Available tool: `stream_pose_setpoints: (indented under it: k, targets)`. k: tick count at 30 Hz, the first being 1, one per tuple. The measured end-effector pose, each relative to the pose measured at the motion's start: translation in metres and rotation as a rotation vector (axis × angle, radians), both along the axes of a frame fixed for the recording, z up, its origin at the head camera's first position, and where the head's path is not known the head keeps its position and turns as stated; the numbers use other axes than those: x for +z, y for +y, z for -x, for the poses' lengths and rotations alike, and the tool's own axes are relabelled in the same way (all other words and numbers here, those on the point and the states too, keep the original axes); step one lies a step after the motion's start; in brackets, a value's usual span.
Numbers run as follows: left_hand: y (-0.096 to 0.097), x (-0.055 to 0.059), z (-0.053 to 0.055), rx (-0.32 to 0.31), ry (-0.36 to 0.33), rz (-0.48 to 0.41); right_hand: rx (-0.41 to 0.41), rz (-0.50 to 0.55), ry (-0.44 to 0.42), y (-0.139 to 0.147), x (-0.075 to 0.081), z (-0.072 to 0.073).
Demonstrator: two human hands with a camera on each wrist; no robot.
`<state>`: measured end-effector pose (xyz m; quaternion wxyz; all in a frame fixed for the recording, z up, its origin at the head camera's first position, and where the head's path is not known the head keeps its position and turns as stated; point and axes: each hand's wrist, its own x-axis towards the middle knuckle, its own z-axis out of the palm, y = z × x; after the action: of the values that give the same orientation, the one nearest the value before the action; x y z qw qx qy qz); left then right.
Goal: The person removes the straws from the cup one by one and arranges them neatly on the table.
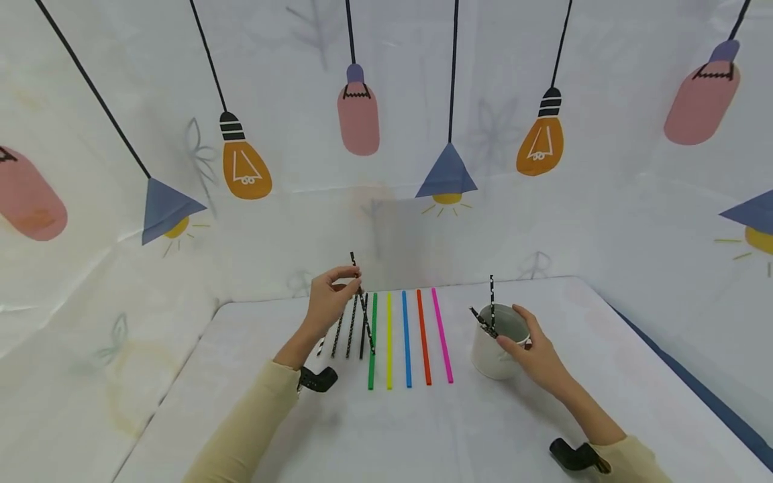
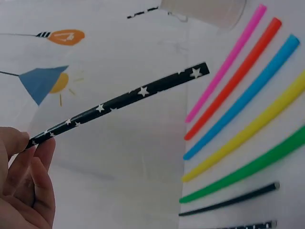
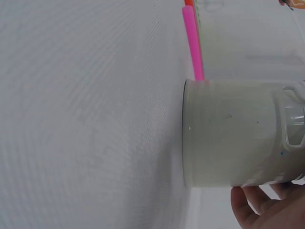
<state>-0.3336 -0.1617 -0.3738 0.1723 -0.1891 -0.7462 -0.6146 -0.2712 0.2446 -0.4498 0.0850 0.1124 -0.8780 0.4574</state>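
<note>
My left hand pinches a black straw with white stars near its upper end, holding it tilted above the row of straws. A pale cylindrical cup stands upright at the right, with black-and-white patterned straws poking out over its rim. My right hand grips the cup's right side, thumb toward the front. Under and beside my left hand lie several dark patterned straws, partly hidden by it. To their right are green, yellow, blue, red and pink straws.
The white table meets a white backdrop printed with hanging lamps. Its left edge and the dark blue strip beyond its right edge are visible. Black wrist devices sit on both forearms.
</note>
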Motion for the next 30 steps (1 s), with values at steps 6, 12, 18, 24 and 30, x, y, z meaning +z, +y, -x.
stream_pose_setpoints:
  k: [6, 12, 18, 24, 30]
  targets:
    - [-0.036, -0.015, 0.015, 0.047, -0.075, 0.113, 0.005, 0.005, -0.001, 0.003, 0.001, 0.002]
    - [-0.065, -0.030, 0.024, 0.086, -0.147, 0.186, 0.002, 0.002, 0.006, 0.003, -0.002, 0.005]
    - [-0.084, -0.048, 0.031, 0.092, -0.226, 0.206, 0.007, 0.002, 0.002, 0.003, -0.006, 0.005]
    - [-0.094, -0.062, 0.042, 0.098, -0.308, 0.238, 0.000, -0.008, 0.022, 0.003, -0.005, 0.005]
    - [-0.105, -0.077, 0.051, 0.113, -0.366, 0.321, 0.009, 0.006, 0.005, 0.003, -0.005, 0.005]
